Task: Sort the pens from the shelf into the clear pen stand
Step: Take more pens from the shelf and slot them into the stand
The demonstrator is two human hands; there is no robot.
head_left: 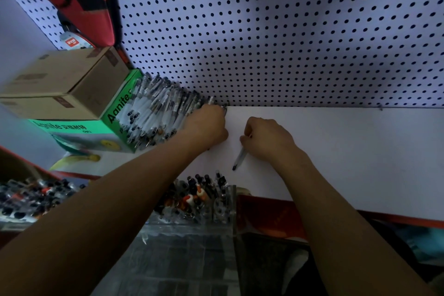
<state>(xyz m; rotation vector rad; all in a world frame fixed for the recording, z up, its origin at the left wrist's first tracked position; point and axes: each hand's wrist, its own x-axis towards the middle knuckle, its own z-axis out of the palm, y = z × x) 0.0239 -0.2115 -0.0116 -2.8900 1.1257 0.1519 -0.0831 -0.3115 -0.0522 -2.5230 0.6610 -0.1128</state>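
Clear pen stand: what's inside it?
The clear pen stand holds many upright pens, mostly black-topped, some orange-and-white. The left forearm covers its left part.

At the left of the frame, a green box (79,127) shows the word "Agnite" in dark letters on its end face and partly again on its top, beside small characters too blurred to read. At upper left, a small red label's (72,42) print is illegible.

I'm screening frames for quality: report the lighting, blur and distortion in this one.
Head view: wide-angle bending tilts the pegboard and boxes; the white shelf is brightly lit, while the foreground and clear pen stand sit in dim shadow; the cardboard box at left is smeared; the pen in the right hand stays fairly sharp.
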